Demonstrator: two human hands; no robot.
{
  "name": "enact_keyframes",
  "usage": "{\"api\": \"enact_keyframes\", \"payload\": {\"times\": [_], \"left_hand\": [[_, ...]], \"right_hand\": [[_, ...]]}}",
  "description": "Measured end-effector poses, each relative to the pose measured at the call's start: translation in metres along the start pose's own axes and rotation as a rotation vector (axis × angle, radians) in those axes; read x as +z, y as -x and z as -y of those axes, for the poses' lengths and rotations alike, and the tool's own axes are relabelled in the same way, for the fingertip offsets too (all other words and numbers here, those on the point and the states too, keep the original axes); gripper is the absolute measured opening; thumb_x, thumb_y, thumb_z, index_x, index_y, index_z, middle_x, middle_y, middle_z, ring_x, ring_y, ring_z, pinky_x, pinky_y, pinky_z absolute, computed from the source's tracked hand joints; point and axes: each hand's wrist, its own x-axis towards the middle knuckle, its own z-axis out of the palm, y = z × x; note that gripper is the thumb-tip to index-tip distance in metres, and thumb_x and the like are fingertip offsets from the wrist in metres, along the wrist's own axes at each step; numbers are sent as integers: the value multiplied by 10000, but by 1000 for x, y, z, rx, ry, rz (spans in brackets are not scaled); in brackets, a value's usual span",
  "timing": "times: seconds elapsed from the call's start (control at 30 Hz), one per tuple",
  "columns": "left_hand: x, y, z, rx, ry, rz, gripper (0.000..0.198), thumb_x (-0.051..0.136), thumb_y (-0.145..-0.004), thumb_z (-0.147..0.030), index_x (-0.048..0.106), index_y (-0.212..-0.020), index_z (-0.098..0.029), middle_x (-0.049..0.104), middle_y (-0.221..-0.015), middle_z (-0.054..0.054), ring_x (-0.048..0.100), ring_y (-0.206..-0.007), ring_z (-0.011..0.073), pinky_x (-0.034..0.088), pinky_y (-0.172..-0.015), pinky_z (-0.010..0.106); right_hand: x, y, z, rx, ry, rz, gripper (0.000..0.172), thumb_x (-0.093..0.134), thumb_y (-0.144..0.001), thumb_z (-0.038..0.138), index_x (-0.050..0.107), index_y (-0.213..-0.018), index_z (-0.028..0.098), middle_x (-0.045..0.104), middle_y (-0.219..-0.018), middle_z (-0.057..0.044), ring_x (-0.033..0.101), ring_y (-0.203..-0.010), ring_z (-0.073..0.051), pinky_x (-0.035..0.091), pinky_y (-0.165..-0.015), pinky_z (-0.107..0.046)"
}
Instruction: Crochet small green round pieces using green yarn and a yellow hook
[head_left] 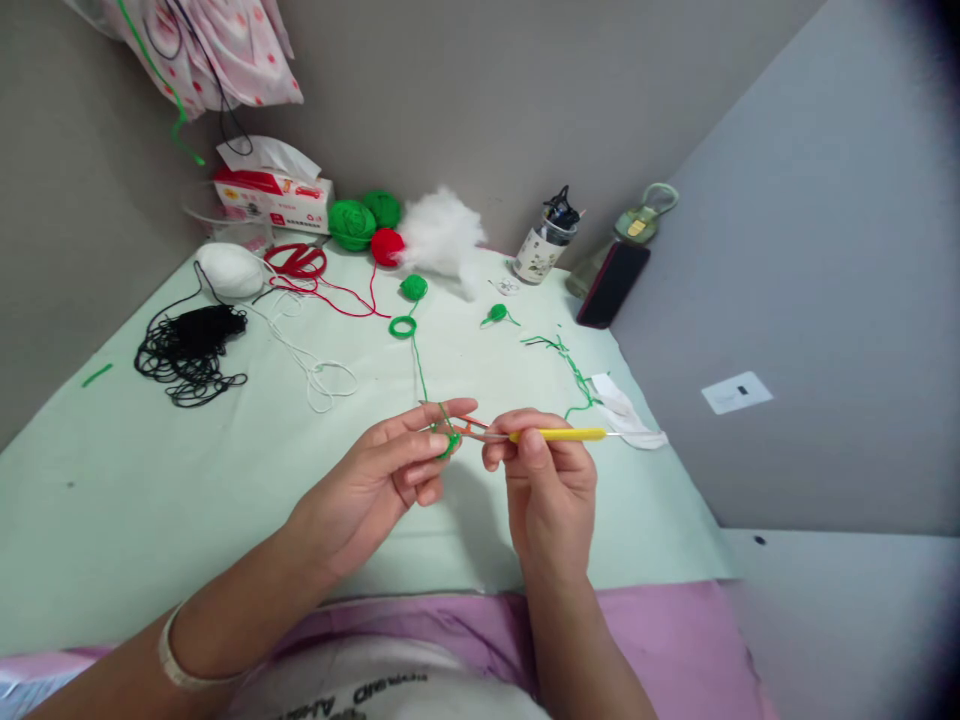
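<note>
My left hand (375, 470) pinches a small green crochet piece (449, 446) between thumb and fingers. Over its raised index finger runs a green yarn strand (418, 365), which leads back past a green ring (402, 327) toward a small green yarn ball (413, 288). In my right hand (551, 490) is a crochet hook with a yellow handle (566, 435), its metal tip pointing left to the green piece. Between the two hands shows a thin orange-red object (471, 426); its kind is unclear. Fingers partly hide the stitches.
At left lie black yarn (199, 345), a white yarn ball (231, 270) and red-handled scissors (298, 262). A tissue box (300, 205), green yarn balls (352, 224), a red ball (388, 246) and white stuffing (444, 235) line the back. A pen cup (541, 255) and phone (613, 287) stand right.
</note>
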Motion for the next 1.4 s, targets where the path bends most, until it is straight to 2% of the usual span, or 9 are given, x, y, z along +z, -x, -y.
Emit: {"api": "enact_keyframes", "payload": {"times": [0.2,0.33,0.47,0.57,0.73,1.0,1.1,1.23,1.4], "left_hand": [[-2,-1,0,64,11,9,228,831,-816,-146,859,-1041,-170,660,-934,26,343,-576,37,404,-501,144],[-1,-1,4,82,-44,37,229,822,-858,-192,846,-1085,-204,679,-899,2,401,-572,37,442,-536,156],[0,-1,10,182,-199,26,222,842,-862,-245,840,-1084,-247,753,-923,19,646,-811,130,521,-688,210],[-1,-1,12,243,-276,-3,219,855,-858,-261,837,-1077,-270,786,-911,13,704,-914,171,543,-871,278],[-2,0,12,274,-281,-23,289,867,-849,-259,819,-1133,-271,802,-956,16,730,-936,192,544,-934,326],[-2,1,9,262,-305,-58,278,904,-806,-273,845,-1077,-285,754,-889,-11,674,-915,143,525,-868,237],[-3,1,8,253,-309,-65,260,904,-803,-281,852,-1058,-293,743,-885,-16,665,-903,132,517,-846,220],[-4,2,7,267,-337,-74,243,886,-817,-268,854,-1056,-300,731,-879,-16,662,-890,130,514,-826,219],[-5,3,6,352,-436,-93,202,842,-855,-241,848,-1042,-316,720,-856,-17,645,-855,136,508,-797,232]], "right_hand": [[-1,-3,2,115,-59,-37,183,769,-921,400,799,-857,232,733,-759,-21,620,-593,-125,529,-552,-264],[0,-1,-1,93,-70,-25,177,757,-936,404,789,-875,241,738,-783,-17,623,-604,-123,535,-562,-262],[3,3,-3,-13,-19,98,132,701,-994,332,818,-967,276,777,-928,-31,688,-764,-149,577,-666,-288],[6,6,-4,-121,80,119,158,671,-1015,268,825,-1026,301,801,-988,-39,720,-938,-187,593,-746,-317],[5,7,-5,-134,72,100,182,648,-1025,232,815,-1034,304,812,-1012,-38,721,-841,-176,597,-734,-339],[4,3,-2,18,-121,56,159,664,-1026,303,801,-959,256,801,-949,-14,704,-723,-112,589,-698,-260],[3,1,-1,62,-176,78,173,656,-1032,321,783,-943,244,798,-910,-8,706,-695,-106,590,-682,-250],[-2,3,1,-27,-54,117,180,606,-1058,295,770,-1001,248,802,-958,-22,734,-753,-131,607,-705,-285],[-4,8,4,-286,245,143,219,555,-1063,182,762,-1086,250,787,-996,-42,732,-847,-169,614,-749,-340]]}}
